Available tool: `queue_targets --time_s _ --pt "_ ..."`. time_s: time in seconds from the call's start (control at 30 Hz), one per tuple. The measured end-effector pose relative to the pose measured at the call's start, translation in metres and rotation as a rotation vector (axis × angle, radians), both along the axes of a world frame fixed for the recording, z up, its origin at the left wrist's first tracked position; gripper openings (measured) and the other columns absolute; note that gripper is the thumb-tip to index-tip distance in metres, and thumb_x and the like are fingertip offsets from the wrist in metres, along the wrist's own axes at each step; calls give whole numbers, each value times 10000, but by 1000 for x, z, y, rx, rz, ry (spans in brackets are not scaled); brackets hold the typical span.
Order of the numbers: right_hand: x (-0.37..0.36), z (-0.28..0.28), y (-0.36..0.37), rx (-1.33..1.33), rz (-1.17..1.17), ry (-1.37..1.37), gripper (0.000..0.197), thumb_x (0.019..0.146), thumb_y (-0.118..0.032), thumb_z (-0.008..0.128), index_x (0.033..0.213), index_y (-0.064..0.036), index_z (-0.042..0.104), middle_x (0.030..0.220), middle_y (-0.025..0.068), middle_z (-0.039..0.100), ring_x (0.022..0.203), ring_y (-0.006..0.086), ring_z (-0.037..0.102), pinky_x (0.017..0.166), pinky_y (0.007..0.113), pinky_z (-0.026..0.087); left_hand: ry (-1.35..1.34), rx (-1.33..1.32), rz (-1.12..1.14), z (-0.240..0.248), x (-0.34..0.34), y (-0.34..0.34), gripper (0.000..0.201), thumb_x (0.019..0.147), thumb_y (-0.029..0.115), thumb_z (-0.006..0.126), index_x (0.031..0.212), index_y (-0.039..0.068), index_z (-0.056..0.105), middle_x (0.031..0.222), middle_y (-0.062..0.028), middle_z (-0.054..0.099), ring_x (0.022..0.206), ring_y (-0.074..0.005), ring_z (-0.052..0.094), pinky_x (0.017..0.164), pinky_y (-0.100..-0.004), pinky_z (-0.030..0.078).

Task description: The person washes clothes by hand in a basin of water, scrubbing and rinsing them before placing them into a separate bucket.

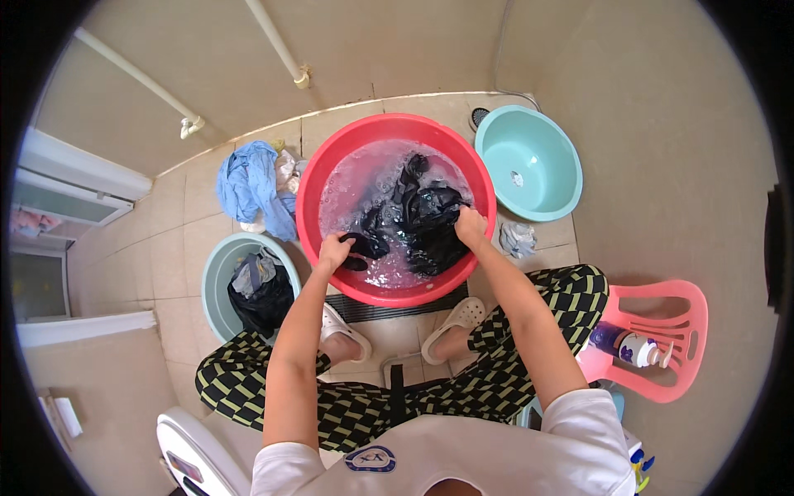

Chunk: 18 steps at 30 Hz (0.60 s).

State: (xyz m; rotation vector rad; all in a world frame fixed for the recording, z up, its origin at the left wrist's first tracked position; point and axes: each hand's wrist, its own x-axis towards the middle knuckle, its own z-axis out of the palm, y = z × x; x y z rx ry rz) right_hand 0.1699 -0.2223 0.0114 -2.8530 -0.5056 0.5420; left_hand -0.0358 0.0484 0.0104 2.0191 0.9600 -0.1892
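A large red basin (364, 291) full of sudsy water stands on the floor in front of me. In it lies a wet black garment (432, 236), partly under the foam and spread between my hands. At the basin's left side, my left hand (335, 250) is closed on one end of the garment. My right hand (471, 226), near the right rim, grips the cloth at its other side. The fingertips of both hands are partly hidden by the cloth.
A light blue basin (213, 285) with dark and grey clothes sits left; blue clothes (248, 182) lie beyond it. A turquoise basin (529, 169) and grey cloth (518, 238) are right. A pink chair (662, 384) holds a pump bottle (630, 345). A floor grate (372, 309) runs under the red basin.
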Motion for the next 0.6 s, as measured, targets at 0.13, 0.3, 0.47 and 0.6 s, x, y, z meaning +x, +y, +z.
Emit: queue_targets --time_s 0.13,0.3,0.47,0.6 --pt "-17 -17 6 103 157 -199 391 712 -139 592 1096 -75 548 1166 128 502 1150 295 441 947 511 309 -81 -446 35 15 31 -20 240 772 179 618 930 2 655 760 -82 660 644 -177 649 633 -307 515" --pt "-70 -10 63 433 620 56 783 605 -212 736 1305 -156 388 1360 144 363 1261 356 313 1002 466 307 -160 -365 -395 54 44 -30 169 759 133 622 825 -16 663 741 -35 644 698 -86 566 653 -231 446" --pt "-61 -41 52 559 393 720 585 673 -299 715 1187 -88 533 1079 124 605 969 227 572 832 333 440 -281 -352 -384 75 66 -37 174 759 165 637 807 -2 649 713 -29 630 676 -91 569 642 -245 461" --pt "-54 -27 41 324 287 899 709 672 -418 724 1196 5 506 1026 136 617 885 236 598 742 313 470 -216 42 -405 20 39 -14 466 686 249 726 1051 3 570 889 -164 648 796 -276 624 777 -334 482"
